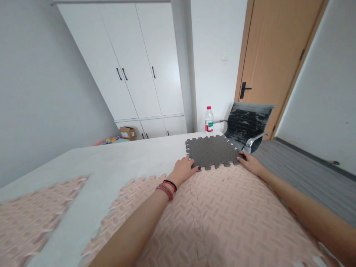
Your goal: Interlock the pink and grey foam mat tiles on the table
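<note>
A grey foam puzzle mat tile [211, 151] lies flat on a white table [116, 163], its near edge meeting a spread of pink foam mat tiles [211, 215]. My left hand [184, 170] rests at the grey tile's near left corner, fingers curled onto its edge. My right hand [249, 160] presses the near right corner with its fingers closed on the toothed edge. Red and black bands circle my left wrist [167, 188].
Another pink tile [30, 218] lies at the table's left. A red-capped bottle [208, 119] stands at the far edge. A grey chair [246, 124] sits beyond the table by a wooden door [275, 55]. White wardrobes [139, 63] stand behind, with a cardboard box [128, 132] on the floor.
</note>
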`<act>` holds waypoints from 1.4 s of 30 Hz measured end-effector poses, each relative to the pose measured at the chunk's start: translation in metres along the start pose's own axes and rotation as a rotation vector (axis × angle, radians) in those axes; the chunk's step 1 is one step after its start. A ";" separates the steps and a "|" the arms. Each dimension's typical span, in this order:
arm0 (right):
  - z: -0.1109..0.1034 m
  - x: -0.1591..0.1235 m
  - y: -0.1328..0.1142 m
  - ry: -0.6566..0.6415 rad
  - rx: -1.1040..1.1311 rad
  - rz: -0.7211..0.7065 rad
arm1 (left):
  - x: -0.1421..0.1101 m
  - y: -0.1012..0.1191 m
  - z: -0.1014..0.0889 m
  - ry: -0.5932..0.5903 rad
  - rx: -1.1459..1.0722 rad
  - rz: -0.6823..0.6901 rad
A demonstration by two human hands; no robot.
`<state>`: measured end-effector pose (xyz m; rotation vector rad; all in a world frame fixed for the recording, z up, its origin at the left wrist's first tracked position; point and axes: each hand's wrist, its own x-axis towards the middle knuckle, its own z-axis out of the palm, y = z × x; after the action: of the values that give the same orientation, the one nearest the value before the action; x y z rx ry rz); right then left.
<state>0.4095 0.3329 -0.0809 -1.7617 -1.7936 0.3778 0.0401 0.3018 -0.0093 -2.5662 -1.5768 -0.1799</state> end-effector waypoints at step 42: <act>-0.037 0.008 -0.031 -0.350 -0.378 -0.048 | 0.055 0.072 0.007 -0.228 0.093 -0.335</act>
<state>0.4062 0.3307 -0.0321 -1.9951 -2.2712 0.3624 0.1291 0.3192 -0.0103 -2.3034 -2.0370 0.1588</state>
